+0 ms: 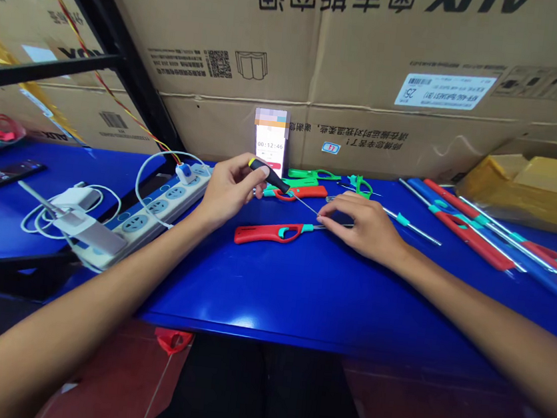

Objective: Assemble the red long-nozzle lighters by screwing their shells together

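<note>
My left hand (233, 187) is closed around the black and yellow handle of a screwdriver (273, 177), whose thin shaft slants down to the right. At the shaft's tip, the fingers of my right hand (364, 224) are pinched together; whether they grip the tip or a small part on it is too small to tell. Just below lies a red gas lighter (270, 233) with a teal collar, its metal tube running under my right fingers. Behind the screwdriver rest another red lighter (305, 192) and green lighter pieces (307, 174).
A lit phone (270, 144) leans against a large cardboard box (208, 120). On the left sit a power strip (155, 207) with white chargers and a dark phone (0, 177). Several red and blue long lighters (480, 242) lie at right, near a yellow-taped carton (538, 181). A red piece (173, 340) is below the table edge.
</note>
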The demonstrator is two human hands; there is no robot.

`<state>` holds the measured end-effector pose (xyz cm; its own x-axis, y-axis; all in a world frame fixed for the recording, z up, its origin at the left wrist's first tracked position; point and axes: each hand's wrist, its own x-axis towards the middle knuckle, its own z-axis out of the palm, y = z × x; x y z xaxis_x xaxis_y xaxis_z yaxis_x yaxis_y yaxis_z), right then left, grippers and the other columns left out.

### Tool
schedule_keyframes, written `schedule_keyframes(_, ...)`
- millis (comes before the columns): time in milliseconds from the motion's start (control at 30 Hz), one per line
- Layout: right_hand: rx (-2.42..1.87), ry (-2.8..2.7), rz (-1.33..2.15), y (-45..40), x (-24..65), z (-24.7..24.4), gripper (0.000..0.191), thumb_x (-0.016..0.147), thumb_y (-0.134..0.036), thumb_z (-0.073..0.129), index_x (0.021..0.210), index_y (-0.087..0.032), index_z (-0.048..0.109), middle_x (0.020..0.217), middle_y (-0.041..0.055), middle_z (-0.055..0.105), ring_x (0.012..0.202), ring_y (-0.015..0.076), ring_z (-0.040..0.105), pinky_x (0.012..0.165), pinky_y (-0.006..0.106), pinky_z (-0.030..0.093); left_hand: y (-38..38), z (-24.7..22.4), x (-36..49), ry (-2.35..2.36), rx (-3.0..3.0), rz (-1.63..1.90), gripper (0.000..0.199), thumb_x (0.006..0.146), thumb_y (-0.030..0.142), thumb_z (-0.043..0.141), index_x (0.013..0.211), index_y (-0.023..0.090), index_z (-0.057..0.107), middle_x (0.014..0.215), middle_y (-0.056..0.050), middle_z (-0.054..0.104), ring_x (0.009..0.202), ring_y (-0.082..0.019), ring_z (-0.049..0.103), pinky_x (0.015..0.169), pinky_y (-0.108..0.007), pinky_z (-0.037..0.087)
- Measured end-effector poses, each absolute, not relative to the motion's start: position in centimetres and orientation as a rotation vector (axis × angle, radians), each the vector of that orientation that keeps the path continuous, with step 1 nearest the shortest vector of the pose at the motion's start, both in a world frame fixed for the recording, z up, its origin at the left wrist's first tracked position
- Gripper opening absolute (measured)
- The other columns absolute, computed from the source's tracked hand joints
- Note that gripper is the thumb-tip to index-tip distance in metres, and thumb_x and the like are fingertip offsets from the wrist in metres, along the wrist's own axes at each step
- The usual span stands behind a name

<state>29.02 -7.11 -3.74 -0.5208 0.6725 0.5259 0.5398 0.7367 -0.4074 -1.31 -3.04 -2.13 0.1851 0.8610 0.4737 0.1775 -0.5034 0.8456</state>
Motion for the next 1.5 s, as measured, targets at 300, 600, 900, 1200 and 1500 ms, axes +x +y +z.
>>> schedule_keyframes(300,-0.93,-2.277,0.242,-7.1,29.1,-3.7,0.017,0.108,-0.038,0.067,0.099,-0.03,0.079,0.103,0.0049,0.084,0.1,0.0278,0.075,0.092,0.048,0.059,-3.1,-2.2,-1.2,0.974,1.83,1.349,0.035,0.096,0.057,0.079,0.097,0.022,0.072,0.065,0.0,0.067,0.048,-0.011,0.056,0.042,-0.024,0.036)
schedule_keyframes(600,-0.925,-2.285,0.236,-7.0,29.1,-3.8,0.017,0.108,-0.038,0.067,0.099,-0.03,0.079,0.102,0.0052,0.084,0.099,0.0282,0.075,0.092,0.049,0.058,-3.1,-2.2,-1.3,0.983,1.842,1.338,0.033,0.096,0.054,0.078,0.099,0.022,0.073,0.065,0.0,0.067,0.049,-0.012,0.055,0.043,-0.025,0.036)
schedule_keyframes(900,-0.926,-2.317,0.204,-7.0,29.2,-3.8,0.017,0.107,-0.035,0.066,0.098,-0.03,0.078,0.1,0.0054,0.083,0.098,0.0288,0.074,0.091,0.049,0.057,-4.3,-1.1,-1.1,0.947,2.031,1.338,0.03,0.095,0.047,0.079,0.106,0.02,0.073,0.085,-0.002,0.071,0.068,-0.014,0.064,0.062,-0.028,0.052)
schedule_keyframes(1200,-0.946,-2.331,0.166,-6.7,29.5,-3.8,0.017,0.107,-0.035,0.065,0.097,-0.03,0.078,0.1,0.0065,0.082,0.1,0.0298,0.073,0.092,0.05,0.057,-4.0,-1.2,-1.8,0.91,2.062,1.258,0.032,0.092,0.045,0.079,0.114,0.021,0.076,0.101,-0.006,0.077,0.076,-0.015,0.066,0.06,-0.026,0.052)
schedule_keyframes(1500,-0.952,-2.307,0.102,-6.4,29.9,-4.1,0.014,0.105,-0.03,0.067,0.097,-0.027,0.078,0.101,0.007,0.083,0.099,0.0295,0.076,0.091,0.048,0.058,-3.3,-1.7,-2.4,0.74,2.057,1.225,0.028,0.087,0.03,0.081,0.114,0.021,0.082,0.113,-0.007,0.079,0.076,-0.013,0.067,0.059,-0.024,0.058)
